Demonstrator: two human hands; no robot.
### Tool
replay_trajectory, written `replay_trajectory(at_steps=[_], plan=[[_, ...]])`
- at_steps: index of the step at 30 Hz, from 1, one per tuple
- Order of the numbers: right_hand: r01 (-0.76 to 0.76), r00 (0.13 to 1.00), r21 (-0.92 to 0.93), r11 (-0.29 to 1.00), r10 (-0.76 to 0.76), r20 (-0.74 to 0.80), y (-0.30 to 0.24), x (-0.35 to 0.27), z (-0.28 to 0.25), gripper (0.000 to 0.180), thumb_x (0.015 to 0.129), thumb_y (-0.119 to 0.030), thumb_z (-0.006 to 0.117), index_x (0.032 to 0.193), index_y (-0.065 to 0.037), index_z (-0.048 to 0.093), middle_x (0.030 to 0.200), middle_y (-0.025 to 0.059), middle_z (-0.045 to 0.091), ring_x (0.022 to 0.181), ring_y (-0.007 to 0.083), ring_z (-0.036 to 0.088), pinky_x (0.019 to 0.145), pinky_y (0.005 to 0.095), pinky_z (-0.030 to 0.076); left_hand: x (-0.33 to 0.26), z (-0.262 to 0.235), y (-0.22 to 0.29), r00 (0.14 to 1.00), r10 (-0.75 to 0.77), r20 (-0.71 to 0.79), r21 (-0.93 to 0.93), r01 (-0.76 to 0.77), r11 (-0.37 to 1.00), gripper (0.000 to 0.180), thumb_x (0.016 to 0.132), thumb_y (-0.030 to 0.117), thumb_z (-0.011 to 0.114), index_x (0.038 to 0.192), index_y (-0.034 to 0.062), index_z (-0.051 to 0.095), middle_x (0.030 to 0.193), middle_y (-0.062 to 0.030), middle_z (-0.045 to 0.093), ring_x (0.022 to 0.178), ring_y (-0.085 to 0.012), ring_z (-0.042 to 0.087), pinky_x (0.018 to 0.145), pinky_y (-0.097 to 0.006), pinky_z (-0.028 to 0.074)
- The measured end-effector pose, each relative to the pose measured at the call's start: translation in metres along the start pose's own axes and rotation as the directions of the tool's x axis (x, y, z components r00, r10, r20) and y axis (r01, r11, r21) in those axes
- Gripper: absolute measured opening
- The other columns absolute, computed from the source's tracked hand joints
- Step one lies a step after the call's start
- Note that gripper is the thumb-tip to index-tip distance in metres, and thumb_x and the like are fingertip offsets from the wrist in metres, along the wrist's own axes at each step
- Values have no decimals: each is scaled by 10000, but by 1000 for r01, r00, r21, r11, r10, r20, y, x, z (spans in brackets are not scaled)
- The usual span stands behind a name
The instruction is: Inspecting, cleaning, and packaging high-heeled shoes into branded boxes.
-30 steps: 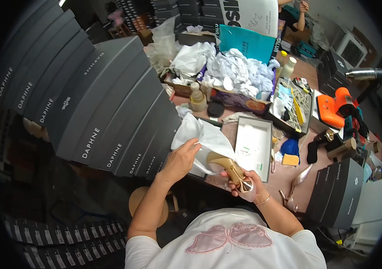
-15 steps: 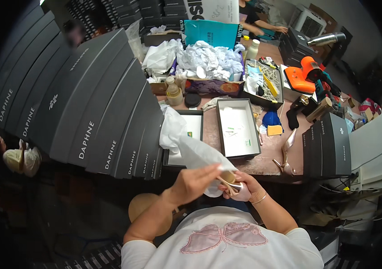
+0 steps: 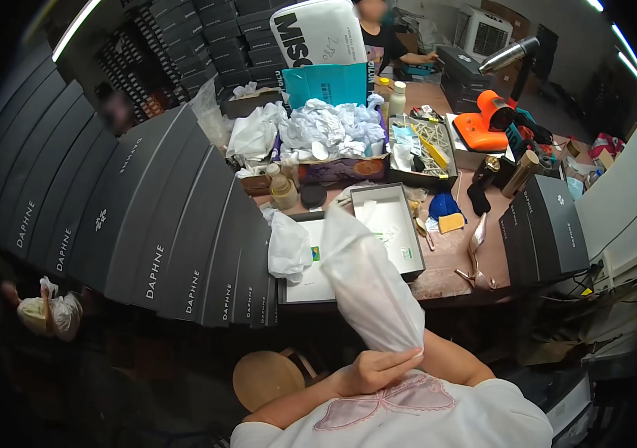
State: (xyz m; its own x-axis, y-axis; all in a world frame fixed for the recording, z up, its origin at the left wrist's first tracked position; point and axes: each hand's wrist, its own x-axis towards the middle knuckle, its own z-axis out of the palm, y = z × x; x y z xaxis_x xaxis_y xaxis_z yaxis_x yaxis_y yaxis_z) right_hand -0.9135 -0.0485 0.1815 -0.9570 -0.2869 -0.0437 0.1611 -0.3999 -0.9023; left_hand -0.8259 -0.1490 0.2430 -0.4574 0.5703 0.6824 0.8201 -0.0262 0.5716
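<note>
A white translucent bag [image 3: 374, 287] stands up in front of me, above the table's near edge. My left hand [image 3: 378, 371] pinches its lower edge close to my chest. My right forearm runs up behind the bag, which hides the right hand and its fingers. A faint pinkish shape shows through the bag; what it is cannot be made out. Beyond the bag lie an open black shoebox with a white inside [image 3: 311, 290] and a second open shoebox [image 3: 408, 257] holding small packets. Crumpled white paper [image 3: 289, 246] hangs over the first box's left side.
Stacked dark shoeboxes [image 3: 176, 231] wall off the left; more boxes [image 3: 546, 231] stand at right. A metallic pink heeled shoe [image 3: 477, 243] lies on the table. Behind are a carton of crumpled paper [image 3: 333, 127], a tool tray [image 3: 419, 149], an orange device [image 3: 483, 131] and another person.
The shoe that my right hand held in view is now out of sight, and the bag stands over that hand. My left hand has moved down to the bag's edge. The view has shifted.
</note>
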Motion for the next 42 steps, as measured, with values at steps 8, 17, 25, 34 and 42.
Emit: replay_trajectory(at_steps=[8,17,25,34,42], plan=[[-249,968,327,911,248,45,3,21,-47,304,919,-152,518,1212,-69,517,1037,69,592,912,177,573,806,272,479,-13,32,-15,995,-75,62,-45,78,996,275,783,41,609,1052,5,657,1097,-114,655,804,-212,685,614,-270,565],[-113,989,-82,990,120,86,-71,48,-76,306,903,-249,541,1148,-64,536,1086,115,552,964,271,529,874,394,440,12,18,-67,465,-678,-569,-313,640,702,544,869,193,584,1363,63,397,1393,-190,399,1221,-275,425,1011,-369,348],[585,806,-741,329,-130,578,-37,59,-115,303,844,-217,577,1081,-31,605,1081,154,579,986,336,549,897,421,437,39,31,-154,-26,-989,-144,-984,-99,146,588,862,288,636,1356,78,397,1326,-88,495,1201,-270,482,1040,-444,371],[-168,981,359,918,192,-33,-54,36,-191,545,986,-393,394,1375,-12,357,1328,149,488,1250,245,456,1054,392,348,89,73,-170,531,-840,-107,-345,773,533,736,776,113,725,1378,31,309,1164,-182,561,1051,-258,572,934,-358,439],[-383,827,453,805,518,-220,-45,-15,-192,406,952,-243,502,1292,-27,452,1193,99,572,1039,196,597,859,351,514,58,25,-246,645,-657,390,60,694,718,452,802,79,649,1228,71,497,907,-124,638,848,-276,641,733,-368,509]])
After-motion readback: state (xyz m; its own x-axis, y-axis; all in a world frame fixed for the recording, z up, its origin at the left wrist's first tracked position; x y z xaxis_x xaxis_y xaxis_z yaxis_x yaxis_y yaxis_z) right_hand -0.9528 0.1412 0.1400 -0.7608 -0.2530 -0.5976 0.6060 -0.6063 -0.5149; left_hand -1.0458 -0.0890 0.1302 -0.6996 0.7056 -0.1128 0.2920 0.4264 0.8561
